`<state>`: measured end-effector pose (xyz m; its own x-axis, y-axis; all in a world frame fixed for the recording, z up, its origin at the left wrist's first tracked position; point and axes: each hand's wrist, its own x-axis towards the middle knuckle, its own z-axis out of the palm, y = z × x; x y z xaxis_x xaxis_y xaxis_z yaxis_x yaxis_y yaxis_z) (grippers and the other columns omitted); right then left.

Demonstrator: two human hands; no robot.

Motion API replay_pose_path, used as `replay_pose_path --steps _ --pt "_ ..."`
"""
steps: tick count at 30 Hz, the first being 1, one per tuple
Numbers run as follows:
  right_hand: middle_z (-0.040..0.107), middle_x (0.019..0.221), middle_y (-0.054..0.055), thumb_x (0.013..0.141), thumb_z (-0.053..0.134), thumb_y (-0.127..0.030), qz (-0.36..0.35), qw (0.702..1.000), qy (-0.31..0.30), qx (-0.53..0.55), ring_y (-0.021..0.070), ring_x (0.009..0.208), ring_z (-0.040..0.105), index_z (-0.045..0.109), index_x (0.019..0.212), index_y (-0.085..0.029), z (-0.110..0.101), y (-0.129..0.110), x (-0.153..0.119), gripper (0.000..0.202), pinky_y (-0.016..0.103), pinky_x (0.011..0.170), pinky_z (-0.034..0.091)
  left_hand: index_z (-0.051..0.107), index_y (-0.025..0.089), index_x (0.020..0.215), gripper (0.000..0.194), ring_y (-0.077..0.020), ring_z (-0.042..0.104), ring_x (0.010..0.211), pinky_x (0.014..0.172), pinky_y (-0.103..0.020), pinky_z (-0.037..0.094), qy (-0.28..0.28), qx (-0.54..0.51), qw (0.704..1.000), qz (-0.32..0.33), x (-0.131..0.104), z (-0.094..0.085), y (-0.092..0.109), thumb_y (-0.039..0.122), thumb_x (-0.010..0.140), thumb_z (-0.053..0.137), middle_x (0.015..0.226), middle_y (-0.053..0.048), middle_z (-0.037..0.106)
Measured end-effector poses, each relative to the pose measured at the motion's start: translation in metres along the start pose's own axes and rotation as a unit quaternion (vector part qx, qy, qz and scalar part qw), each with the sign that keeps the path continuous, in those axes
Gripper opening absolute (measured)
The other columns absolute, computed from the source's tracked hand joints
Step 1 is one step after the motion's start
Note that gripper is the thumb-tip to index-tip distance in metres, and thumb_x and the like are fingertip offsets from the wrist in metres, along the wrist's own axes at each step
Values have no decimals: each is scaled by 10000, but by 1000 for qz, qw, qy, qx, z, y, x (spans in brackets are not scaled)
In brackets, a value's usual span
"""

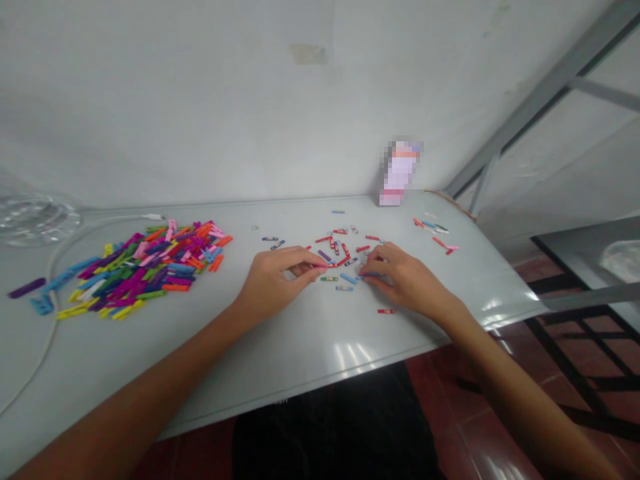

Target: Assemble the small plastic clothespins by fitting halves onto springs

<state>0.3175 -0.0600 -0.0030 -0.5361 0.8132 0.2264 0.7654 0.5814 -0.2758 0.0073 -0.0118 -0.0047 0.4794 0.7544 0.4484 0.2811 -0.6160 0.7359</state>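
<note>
Small loose clothespin halves lie scattered on the table between my hands, among them a red half (pixel 345 251), a light blue half (pixel 349 279) and a green half (pixel 329 279). My left hand (pixel 280 277) pinches the end of another red clothespin half (pixel 332 265) between thumb and fingertips. On the right side of the scatter, my right hand (pixel 403 275) has its thumb and fingers drawn together low over the table. A bit of blue shows at its fingertips, but what it holds is too small to make out. A metal spring (pixel 354 229) lies behind the scatter.
A big pile of colourful clothespins (pixel 155 267) covers the left of the table (pixel 280 360). A white cable (pixel 50 333) runs past it. A propped phone-like object (pixel 399 175), pixelated, leans at the wall. Several pieces (pixel 434 228) lie far right, near a metal frame (pixel 530 93).
</note>
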Motion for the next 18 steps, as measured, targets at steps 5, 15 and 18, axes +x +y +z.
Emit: replay_pose_path --steps 5,15,18 --pt "800 1124 85 1091 704 -228 23 996 34 80 264 1097 734 804 1159 -219 1 -1 0 121 450 1008 610 859 216 987 60 -134 776 705 733 -233 630 9 -1 1000 3 0 1 -2 222 980 800 911 -21 864" --pt "816 1044 38 1002 786 -135 3 950 146 277 161 855 715 857 1165 -245 -16 -47 2 209 323 787 613 863 221 989 69 -135 767 677 709 -232 627 7 1 1000 9 0 0 -4 263 992 808 899 -23 868" --pt "829 1038 30 996 812 -123 -5 938 166 303 156 844 740 869 1171 -265 -23 -61 2 233 324 790 637 865 216 998 74 -133 773 682 710 -227 621 5 0 1000 12 0 0 -5 267 990 812 911 -24 870"
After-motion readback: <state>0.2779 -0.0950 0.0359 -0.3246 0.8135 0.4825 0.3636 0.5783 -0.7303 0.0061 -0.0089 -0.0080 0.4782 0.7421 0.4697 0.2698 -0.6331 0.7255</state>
